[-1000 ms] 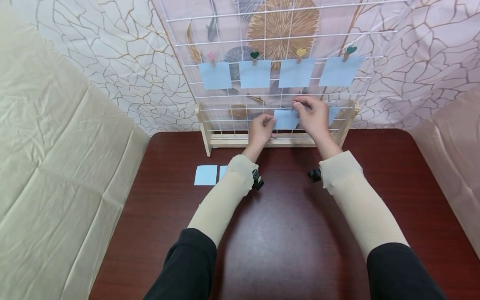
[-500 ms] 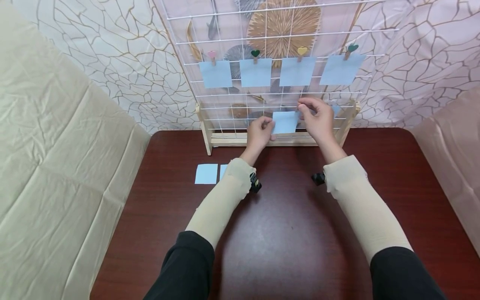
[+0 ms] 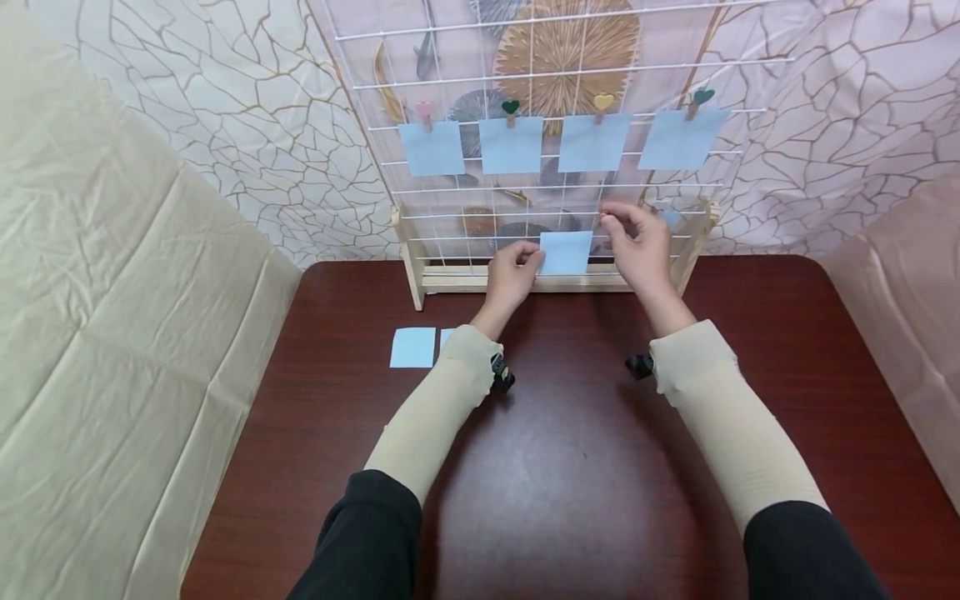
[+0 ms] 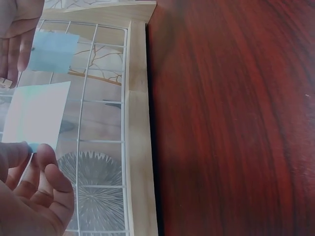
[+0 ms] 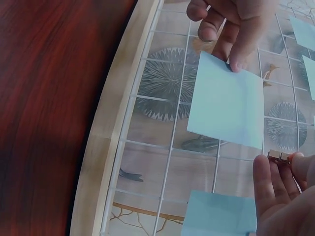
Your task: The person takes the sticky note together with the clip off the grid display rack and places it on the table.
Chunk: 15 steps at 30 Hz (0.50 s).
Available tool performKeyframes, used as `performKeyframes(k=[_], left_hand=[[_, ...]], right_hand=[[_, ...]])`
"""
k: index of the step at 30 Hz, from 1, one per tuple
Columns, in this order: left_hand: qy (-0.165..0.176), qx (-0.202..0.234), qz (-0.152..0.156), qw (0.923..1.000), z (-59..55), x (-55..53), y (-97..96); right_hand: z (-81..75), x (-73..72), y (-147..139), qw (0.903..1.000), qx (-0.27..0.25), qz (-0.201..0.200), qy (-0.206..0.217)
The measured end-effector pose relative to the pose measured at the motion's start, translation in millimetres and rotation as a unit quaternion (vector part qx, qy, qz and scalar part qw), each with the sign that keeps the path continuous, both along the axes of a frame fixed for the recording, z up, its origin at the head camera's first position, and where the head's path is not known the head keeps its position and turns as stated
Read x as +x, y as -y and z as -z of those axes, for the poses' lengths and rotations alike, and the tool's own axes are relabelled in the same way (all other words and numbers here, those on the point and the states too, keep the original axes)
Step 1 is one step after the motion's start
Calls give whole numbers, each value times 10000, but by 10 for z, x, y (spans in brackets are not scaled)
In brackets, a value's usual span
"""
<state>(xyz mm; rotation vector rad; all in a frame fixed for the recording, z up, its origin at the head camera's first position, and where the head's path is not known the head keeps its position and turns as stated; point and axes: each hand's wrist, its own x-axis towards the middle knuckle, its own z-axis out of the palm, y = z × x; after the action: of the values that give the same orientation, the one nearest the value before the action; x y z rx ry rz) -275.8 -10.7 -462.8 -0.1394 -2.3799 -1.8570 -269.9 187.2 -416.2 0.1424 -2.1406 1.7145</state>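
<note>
My left hand (image 3: 510, 275) pinches the edge of a light blue square of paper (image 3: 566, 253) between thumb and finger, in front of the white wire grid's lower part. In the right wrist view the paper (image 5: 227, 103) stands slightly off the wires. To its right, my right hand (image 3: 641, 248) pinches a small wooden clothespin (image 5: 279, 157) near one corner of the paper, apart from it. Another blue paper (image 4: 53, 51) hangs on the grid behind my right hand, mostly hidden in the head view.
Above hang several blue papers (image 3: 512, 146) on heart-topped clothespins (image 3: 603, 103). The grid's wooden base (image 3: 457, 285) stands at the back of the dark red table (image 3: 585, 467). Two blue papers lie left of my left forearm, one whole (image 3: 412, 347), one partly covered.
The left hand has drawn the paper down and slightly left, so more of it shows. My right hand, with the clothespin, has shifted a little right and down.
</note>
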Motion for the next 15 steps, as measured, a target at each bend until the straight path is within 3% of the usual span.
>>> performKeyframes(k=[9,15], left_hand=[[-200,-688,-70,9974,98,60,105],[118,-393,49,9991,120,135,167]], right_hand=[[115,39,-23,10000,18,-60,-3],[210,86,-14,9997,-49,-128,198]])
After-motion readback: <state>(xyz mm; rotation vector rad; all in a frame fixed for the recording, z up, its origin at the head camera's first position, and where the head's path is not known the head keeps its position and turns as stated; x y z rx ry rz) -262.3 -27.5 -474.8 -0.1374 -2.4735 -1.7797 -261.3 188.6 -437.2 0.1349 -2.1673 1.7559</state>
